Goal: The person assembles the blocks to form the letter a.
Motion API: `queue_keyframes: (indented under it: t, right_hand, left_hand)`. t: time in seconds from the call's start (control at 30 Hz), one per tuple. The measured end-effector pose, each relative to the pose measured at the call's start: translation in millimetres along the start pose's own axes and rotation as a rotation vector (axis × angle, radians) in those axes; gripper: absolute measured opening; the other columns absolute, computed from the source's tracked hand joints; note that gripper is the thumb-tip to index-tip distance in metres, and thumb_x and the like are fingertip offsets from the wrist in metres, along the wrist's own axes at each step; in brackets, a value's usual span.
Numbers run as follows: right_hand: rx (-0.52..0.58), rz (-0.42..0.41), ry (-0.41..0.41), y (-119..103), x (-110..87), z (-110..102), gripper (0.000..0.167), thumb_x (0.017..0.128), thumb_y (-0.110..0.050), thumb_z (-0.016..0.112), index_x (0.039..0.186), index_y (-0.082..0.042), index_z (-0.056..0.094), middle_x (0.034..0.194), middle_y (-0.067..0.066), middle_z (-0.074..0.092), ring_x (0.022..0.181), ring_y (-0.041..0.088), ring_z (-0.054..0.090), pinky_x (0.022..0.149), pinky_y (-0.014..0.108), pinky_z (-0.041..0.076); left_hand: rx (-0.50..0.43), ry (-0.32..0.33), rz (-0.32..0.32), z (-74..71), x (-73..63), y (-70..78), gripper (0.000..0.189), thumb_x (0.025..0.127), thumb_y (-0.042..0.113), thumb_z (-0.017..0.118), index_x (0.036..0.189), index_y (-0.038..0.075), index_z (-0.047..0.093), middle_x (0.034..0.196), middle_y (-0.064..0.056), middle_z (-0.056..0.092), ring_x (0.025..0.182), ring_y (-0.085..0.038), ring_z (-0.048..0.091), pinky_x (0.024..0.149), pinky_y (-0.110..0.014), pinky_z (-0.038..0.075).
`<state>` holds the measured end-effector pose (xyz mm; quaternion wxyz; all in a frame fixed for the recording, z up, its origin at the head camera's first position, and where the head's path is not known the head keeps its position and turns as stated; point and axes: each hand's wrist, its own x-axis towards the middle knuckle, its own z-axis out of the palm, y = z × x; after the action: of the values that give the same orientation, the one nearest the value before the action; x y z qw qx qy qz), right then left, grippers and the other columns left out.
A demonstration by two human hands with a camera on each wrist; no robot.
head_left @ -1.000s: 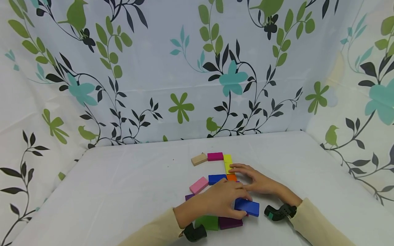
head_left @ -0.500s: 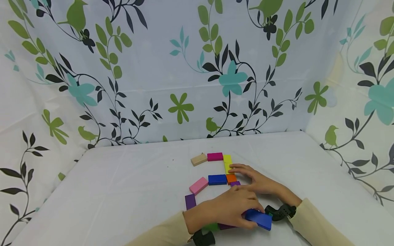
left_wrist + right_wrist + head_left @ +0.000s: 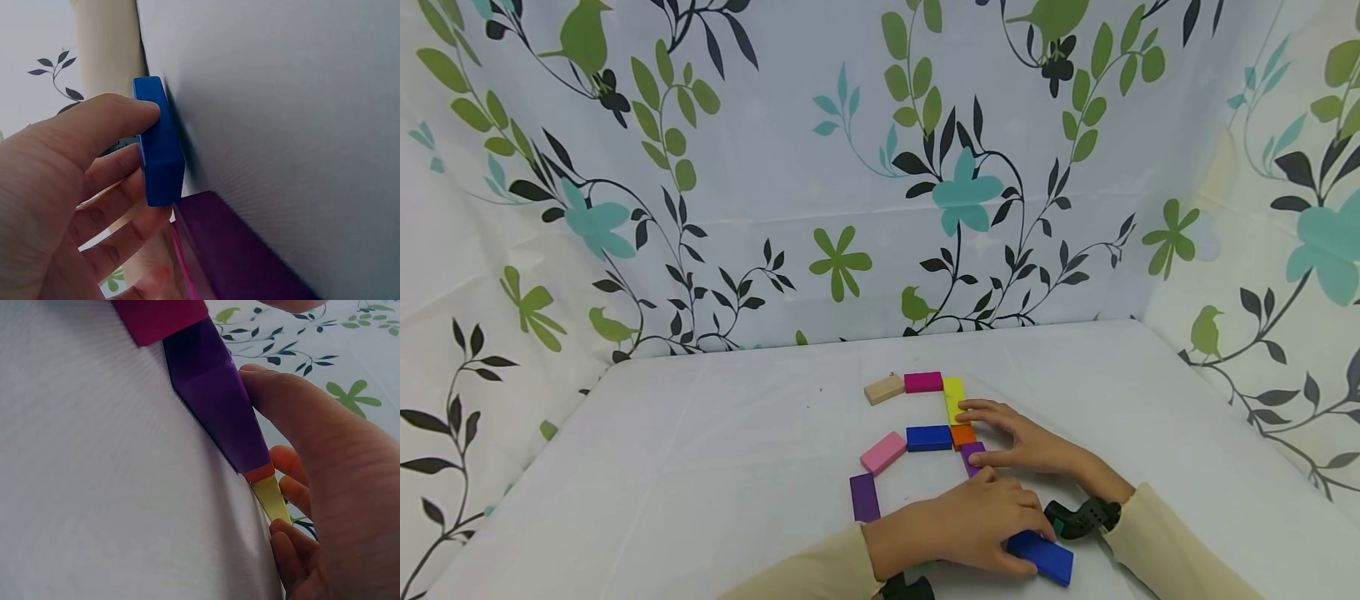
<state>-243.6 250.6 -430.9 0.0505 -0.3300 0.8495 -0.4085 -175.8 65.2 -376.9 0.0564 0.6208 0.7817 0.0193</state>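
Note:
In the head view my left hand point(image 3: 973, 525) grips a blue block point(image 3: 1042, 558) at the near right end of a line of coloured blocks. The left wrist view shows the thumb on one face of that blue block point(image 3: 164, 140) and fingers behind it; a dark purple block point(image 3: 234, 256) lies just below. My right hand point(image 3: 1028, 440) rests on the right side of the row with fingers extended. Its fingertips reach the yellow block point(image 3: 953, 400), and its thumb lies at the purple block point(image 3: 972, 458). An orange block point(image 3: 963, 437) sits between these two.
Across the white table point(image 3: 722, 475) the row continues with a magenta block point(image 3: 923, 382), a tan block point(image 3: 884, 389), another blue block point(image 3: 928, 438), a pink block point(image 3: 883, 452) and a violet block point(image 3: 864, 497). The left forearm covers the nearer blocks. A patterned curtain point(image 3: 880, 167) stands behind.
My left hand has carried the blue block to the right and nearer the body, uncovering the purple and violet blocks. The right hand has stayed in place.

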Motion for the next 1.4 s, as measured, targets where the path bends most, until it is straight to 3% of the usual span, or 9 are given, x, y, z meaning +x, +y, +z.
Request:
queue_keyframes:
  t: [0.27,0.63,1.17,1.4]
  right_hand:
    - [-0.006,0.01,-0.007,-2.5,0.4,-0.4,0.054,0.09,-0.026,0.07,0.139,-0.012,0.052,0.153,0.017,0.034,0.141,0.047,0.022,0.104,0.075,0.018]
    - [-0.003,-0.057,-0.006,0.1,-1.6,2.1,0.052,0.091,-0.019,0.067,0.139,-0.005,0.051,0.151,0.022,0.035,0.139,0.049,0.025,0.104,0.074,0.02]
    - [-0.024,-0.057,0.01,-2.4,-3.2,-0.5,0.051,0.09,-0.018,0.067,0.137,-0.003,0.052,0.149,0.023,0.037,0.138,0.05,0.025,0.102,0.075,0.021]
    - [-0.036,-0.022,0.007,-0.5,-0.9,-0.7,0.053,0.09,-0.022,0.069,0.139,-0.01,0.052,0.151,0.019,0.036,0.14,0.047,0.024,0.103,0.074,0.02]
  left_hand:
    - [0.024,-0.008,-0.025,0.0,-0.7,0.7,0.038,0.093,0.046,0.062,0.127,0.028,0.064,0.122,0.017,0.061,0.114,-0.001,0.047,0.086,-0.018,0.028]
    - [0.051,0.005,-0.052,4.1,2.1,-2.9,0.038,0.092,0.048,0.063,0.125,0.029,0.064,0.12,0.017,0.061,0.113,-0.001,0.047,0.084,-0.018,0.027]
    - [0.048,0.021,-0.044,3.9,3.1,-3.7,0.037,0.092,0.048,0.062,0.124,0.029,0.064,0.12,0.017,0.061,0.113,-0.001,0.047,0.085,-0.018,0.028]
    - [0.073,0.022,-0.058,2.8,1.3,-3.6,0.037,0.093,0.049,0.061,0.125,0.03,0.064,0.121,0.017,0.061,0.113,-0.002,0.047,0.086,-0.019,0.028]
